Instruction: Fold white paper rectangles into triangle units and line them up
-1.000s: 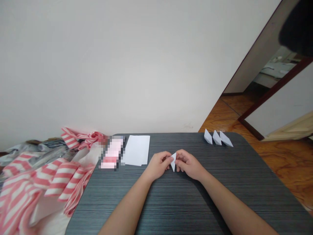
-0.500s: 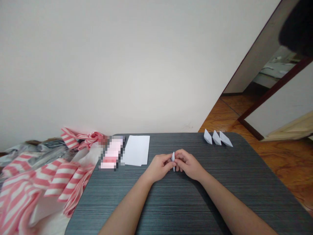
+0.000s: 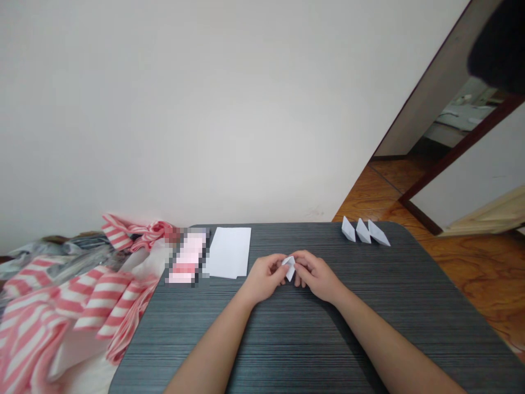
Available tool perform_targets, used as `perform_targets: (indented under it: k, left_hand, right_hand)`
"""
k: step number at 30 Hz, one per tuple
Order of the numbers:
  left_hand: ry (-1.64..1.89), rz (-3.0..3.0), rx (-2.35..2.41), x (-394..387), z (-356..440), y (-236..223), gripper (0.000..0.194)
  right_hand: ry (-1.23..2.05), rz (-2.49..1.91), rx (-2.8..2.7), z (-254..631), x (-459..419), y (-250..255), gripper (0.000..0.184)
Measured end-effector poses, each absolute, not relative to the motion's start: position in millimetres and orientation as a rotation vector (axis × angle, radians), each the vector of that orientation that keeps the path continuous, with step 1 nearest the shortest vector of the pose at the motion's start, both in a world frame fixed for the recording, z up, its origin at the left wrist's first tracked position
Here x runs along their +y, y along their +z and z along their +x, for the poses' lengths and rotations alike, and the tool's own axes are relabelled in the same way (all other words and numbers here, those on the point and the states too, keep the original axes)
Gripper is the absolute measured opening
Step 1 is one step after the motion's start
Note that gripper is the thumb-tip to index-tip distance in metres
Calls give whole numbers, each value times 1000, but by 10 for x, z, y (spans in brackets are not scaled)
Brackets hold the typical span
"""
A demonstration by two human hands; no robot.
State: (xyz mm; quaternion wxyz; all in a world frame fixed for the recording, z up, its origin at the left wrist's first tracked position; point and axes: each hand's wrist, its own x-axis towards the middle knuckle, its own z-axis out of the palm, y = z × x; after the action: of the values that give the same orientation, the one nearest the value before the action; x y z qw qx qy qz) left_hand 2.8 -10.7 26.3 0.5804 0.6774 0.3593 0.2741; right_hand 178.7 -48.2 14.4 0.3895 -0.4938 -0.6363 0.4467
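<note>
A small folded white paper piece (image 3: 290, 268) is pinched between both hands above the middle of the dark table (image 3: 283, 339). My left hand (image 3: 266, 278) grips its left side with thumb and fingers. On the opposite side, my right hand (image 3: 315, 275) holds it the same way. The paper is spread at the top and comes to a point at the bottom; fingers hide its side edges. Three folded paper boats (image 3: 363, 231) stand in a row at the table's far right.
White paper sheets (image 3: 229, 251) lie at the far left of the table beside a pixelated pink-and-white object (image 3: 187, 257). Red-and-white striped cloth (image 3: 98, 298) is heaped left of the table. A plain wall (image 3: 229, 109) rises behind its far edge.
The paper between my hands was narrow and seen nearly edge-on; now it is opened wider and shows its faces. My hands have drawn slightly apart.
</note>
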Motion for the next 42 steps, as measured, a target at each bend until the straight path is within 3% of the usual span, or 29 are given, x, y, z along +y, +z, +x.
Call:
perform_targets:
  k: [17,22,25,30,42]
  left_hand:
    - [721,1395,721,-83,33,180,37]
    - [728,1416,766,-84,44,141,35]
    - [723,1445,756,-85,39,147,30]
    - [716,1473,768,-82,45,160,30]
    - [565,1579,814,-85,0,185,22]
  right_hand:
    - [1021,-1060,-1731,1857,-494,132,25]
    - [1128,-1173,-1595,1816,-483,91,28]
    - [1057,-1289,-1697,1794,-474,126,10]
    - [962,-1382,-1792,1804,-481,207,22]
    - [1018,-1363,-1701,1796,-491,223,18]
